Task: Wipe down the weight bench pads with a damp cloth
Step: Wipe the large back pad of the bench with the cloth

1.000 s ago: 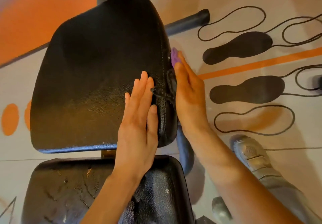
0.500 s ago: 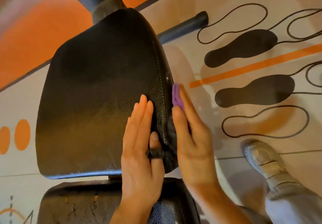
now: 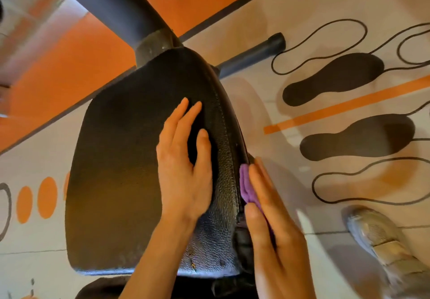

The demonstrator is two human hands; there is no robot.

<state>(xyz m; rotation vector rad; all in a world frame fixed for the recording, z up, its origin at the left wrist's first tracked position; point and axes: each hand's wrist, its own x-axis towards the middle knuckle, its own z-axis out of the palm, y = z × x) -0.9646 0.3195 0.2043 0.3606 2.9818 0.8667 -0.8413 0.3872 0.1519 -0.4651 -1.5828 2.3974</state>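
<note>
A black leather bench pad [image 3: 121, 159] fills the middle of the view. My left hand [image 3: 183, 166] lies flat on its top surface near the right seam, fingers straight. My right hand [image 3: 270, 224] presses a folded purple cloth [image 3: 246, 187] against the pad's right side edge with straight fingers; most of the cloth is hidden behind the palm. A second black pad [image 3: 100, 289] shows at the bottom edge.
A thick dark frame tube [image 3: 116, 3] rises behind the pad, and a dark base bar [image 3: 253, 55] runs along the floor to the right. My grey shoe [image 3: 381, 245] stands on the floor at lower right, among painted black footprints and orange stripes.
My right hand has slid the purple cloth down the pad's right edge toward me. The left hand stays flat on the pad, and the view has tilted upward.
</note>
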